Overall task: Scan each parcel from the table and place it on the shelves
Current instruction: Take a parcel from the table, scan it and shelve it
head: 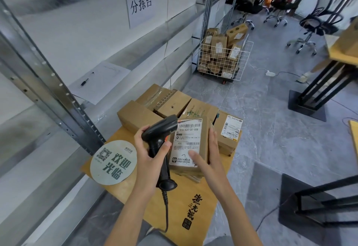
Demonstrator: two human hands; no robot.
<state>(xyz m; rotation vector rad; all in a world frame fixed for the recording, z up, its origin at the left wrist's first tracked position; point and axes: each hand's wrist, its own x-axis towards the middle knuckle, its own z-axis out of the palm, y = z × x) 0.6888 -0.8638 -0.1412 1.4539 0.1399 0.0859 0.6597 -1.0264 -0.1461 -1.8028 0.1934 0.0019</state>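
My left hand (150, 153) grips a black barcode scanner (159, 135) by its handle, its head pointing right at a label. My right hand (206, 155) holds a brown cardboard parcel (188, 143) upright, thumb on its white shipping label, fingers round the right edge. The parcel hangs just above the wooden table (195, 213). Several more brown parcels (166, 102) lie packed together on the table's far end, one with a white label (231, 128). Metal shelves (58, 56) run along the left.
A round green-lettered sign (114, 162) lies on the table's left corner. Paper and a pen (84, 82) rest on a shelf. A white wire cart (222, 60) full of parcels stands ahead. Office chairs (310, 25) and black-framed tables (325, 83) stand to the right.
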